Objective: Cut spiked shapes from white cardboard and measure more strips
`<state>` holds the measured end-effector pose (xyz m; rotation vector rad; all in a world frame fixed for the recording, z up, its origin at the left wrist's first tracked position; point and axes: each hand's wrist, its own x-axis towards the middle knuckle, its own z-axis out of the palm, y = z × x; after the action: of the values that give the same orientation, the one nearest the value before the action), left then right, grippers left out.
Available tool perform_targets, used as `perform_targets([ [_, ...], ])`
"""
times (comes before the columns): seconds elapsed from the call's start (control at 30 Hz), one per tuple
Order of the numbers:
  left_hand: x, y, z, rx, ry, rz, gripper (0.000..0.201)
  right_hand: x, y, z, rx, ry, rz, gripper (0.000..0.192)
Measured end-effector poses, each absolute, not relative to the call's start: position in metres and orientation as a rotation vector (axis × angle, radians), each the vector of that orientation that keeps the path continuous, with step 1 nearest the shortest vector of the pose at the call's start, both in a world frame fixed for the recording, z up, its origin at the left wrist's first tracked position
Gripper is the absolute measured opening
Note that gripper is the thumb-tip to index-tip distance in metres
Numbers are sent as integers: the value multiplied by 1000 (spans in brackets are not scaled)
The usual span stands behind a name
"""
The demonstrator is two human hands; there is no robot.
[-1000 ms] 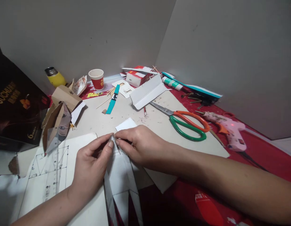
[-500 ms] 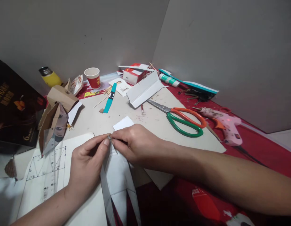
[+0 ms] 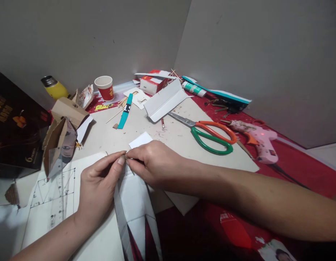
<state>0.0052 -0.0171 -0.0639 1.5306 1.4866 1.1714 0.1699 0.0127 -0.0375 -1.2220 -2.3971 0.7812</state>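
Left hand (image 3: 95, 185): and there's the pinch, thumb and forefinger meeting at the tips!
Right hand (image 3: 153, 163): back turned up, thumb and forefinger pinching too, tips right beside the left's.
Left forearm (image 3: 55, 233): bare, slanting forward.
Right forearm (image 3: 235, 190): bare, reaching across from the right, near level.

Gold lettering (image 3: 1, 105) on the black box (image 3: 10, 141), at the left edge of the surface (image 3: 290, 154), appears to include "CHUAN"; the line below is too blurred to read. Lower on that box stands a gold "6" (image 3: 27, 159) beside tiny print. Handwritten labels on the white sheet (image 3: 97, 203), toward the surface's near left corner, and figures on the clear ruler (image 3: 58, 195) over it are too small to read.
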Motion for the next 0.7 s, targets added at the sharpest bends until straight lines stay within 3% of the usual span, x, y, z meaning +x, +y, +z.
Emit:
perform_targets([
  [0.43, 0, -13, -64, 1512, 1582, 1229, 13, 174, 16, -30, -1240, -2256, 915, 22],
  [0.7, 0, -9, -65, 1454, 1616, 1274, 15, 179, 22, -27, -1230, -2337, 1258, 33],
])
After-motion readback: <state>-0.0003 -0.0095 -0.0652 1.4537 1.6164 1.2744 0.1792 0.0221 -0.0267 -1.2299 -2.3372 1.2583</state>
